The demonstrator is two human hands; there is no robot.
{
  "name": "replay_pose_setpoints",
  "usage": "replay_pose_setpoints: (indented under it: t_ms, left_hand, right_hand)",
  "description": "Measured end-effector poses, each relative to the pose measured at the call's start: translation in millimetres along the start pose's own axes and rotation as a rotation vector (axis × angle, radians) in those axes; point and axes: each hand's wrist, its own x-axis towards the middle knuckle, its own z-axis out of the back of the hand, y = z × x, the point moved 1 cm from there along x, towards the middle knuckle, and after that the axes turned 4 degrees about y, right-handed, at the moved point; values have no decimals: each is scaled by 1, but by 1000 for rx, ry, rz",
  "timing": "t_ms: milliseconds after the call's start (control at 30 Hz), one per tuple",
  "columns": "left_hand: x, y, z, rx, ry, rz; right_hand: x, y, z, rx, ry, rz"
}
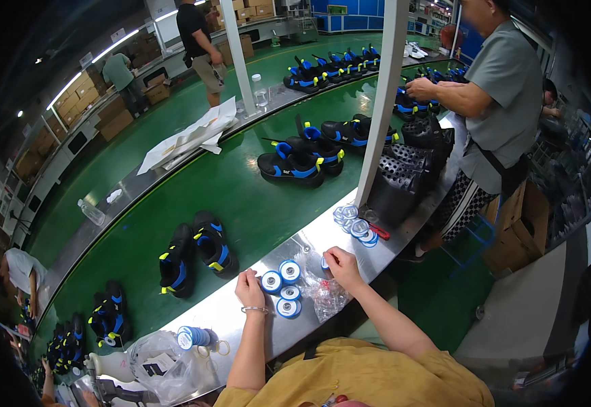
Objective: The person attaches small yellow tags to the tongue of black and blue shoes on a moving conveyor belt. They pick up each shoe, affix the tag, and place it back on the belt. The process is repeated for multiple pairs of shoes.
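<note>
My left hand, with a bracelet at the wrist, is closed beside several round blue-rimmed white discs on the metal ledge. Whatever its fingers hold, if anything, is too small to make out. To the right, my right hand pinches a similar blue-rimmed disc, partly hidden by the fingers. Between my hands lies a crumpled clear plastic bag with something red in it. Past my left hand, a pair of black-and-blue shoes with yellow tabs stands on the green belt.
More discs lie by a red-handled tool near a white post. A disc stack and plastic bag sit at left. Other shoes line the belt. A co-worker handles shoes at right, beside black perforated objects.
</note>
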Motion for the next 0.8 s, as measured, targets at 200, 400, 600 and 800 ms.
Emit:
replay_pose_setpoints:
  t_ms: [200, 400, 600, 800]
  left_hand:
    - [0, 0, 1, 1, -8, -13]
    - [2, -2, -2, -25, 0, 6]
    - [1, -3, 3, 22, 0, 2]
    - [0, -9, 1, 2, 10, 12]
  right_hand:
    - [0, 4, 1, 7, 17, -6]
    - [2, 6, 4, -26, 29, -41]
    - [0, 2, 0, -12, 11, -12]
    - [1, 1, 1, -18, 11, -28]
